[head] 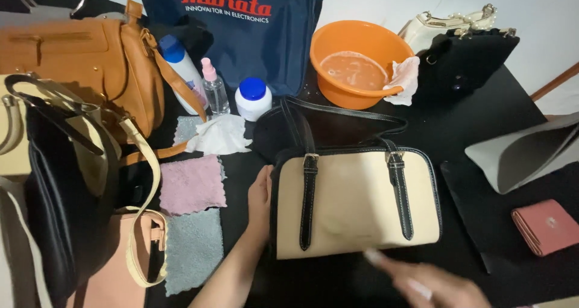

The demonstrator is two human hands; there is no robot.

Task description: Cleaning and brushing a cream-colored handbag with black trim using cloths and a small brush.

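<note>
- Cream leather-look handbag with black straps and trim (356, 202) lies flat on the black worktop (494, 112), toward its near edge; its black shoulder strap (344, 110) loops away toward the far edge
- Left hand (260, 202) rests flat against the bag's left end, fingers pressed together, holding nothing; right hand (431, 281) is blurred at the bag's lower edge; whether it pinches something I cannot tell
- What could go wrong, as I judge it: the orange plastic basin of cloudy water (356, 63) stands just beyond the shoulder strap; a tug on the bag could drag the strap against it and slop water onto the cream panel; with only one flat hand at its end, the bag could slide under pressure
- Around it: crumpled white tissue (220, 134), pink cloth (192, 184) and grey cloth (193, 247) lie left of the bag; a white jar with blue lid (253, 98) and a small clear spray bottle (214, 88) stand behind; a pink wallet (547, 225) sits near the right edge
- Tan and black bags crowd the left edge, leaving little room to shift the bag that way
</note>
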